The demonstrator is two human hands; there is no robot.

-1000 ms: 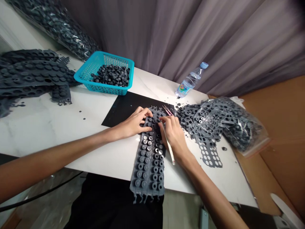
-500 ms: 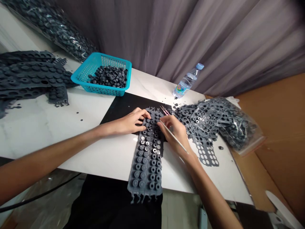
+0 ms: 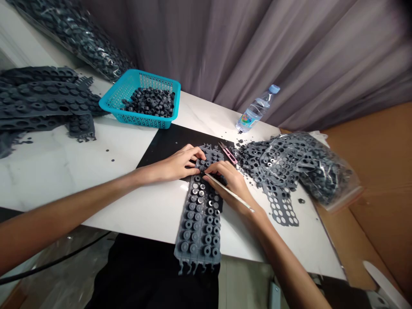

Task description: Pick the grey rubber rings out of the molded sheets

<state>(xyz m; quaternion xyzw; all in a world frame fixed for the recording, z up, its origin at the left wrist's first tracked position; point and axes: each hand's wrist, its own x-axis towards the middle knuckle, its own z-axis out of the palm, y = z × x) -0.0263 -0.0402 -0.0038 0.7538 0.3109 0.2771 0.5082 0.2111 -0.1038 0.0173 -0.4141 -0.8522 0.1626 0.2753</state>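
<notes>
A long dark grey moulded rubber sheet [image 3: 201, 231], studded with rows of round caps, lies lengthwise before me and overhangs the table's front edge. My left hand [image 3: 180, 163] has its bent fingers and thumb on the sheet's left side, towards the far end. In my right hand [image 3: 233, 182] is a thin whitish stick [image 3: 236, 197], held like a pen; its tip meets the sheet beside my left thumb. The fingers hide the spot being touched. Pink-handled thread snips [image 3: 228, 153] lie just beyond my right hand, on a black mat [image 3: 164, 143].
A blue basket [image 3: 107, 103] holds small dark rubber pieces. Stacked rubber sheets [image 3: 41, 98] lie at left, beneath a large bag of pieces [image 3: 93, 47]. To the right are perforated sheet scraps [image 3: 270, 167], a plastic bag [image 3: 334, 180] and a water bottle [image 3: 255, 111].
My right hand has moved left and slightly nearer across the sheet, bringing the stick's tip near my left thumb. The snips show more fully. My left hand keeps its place on the sheet.
</notes>
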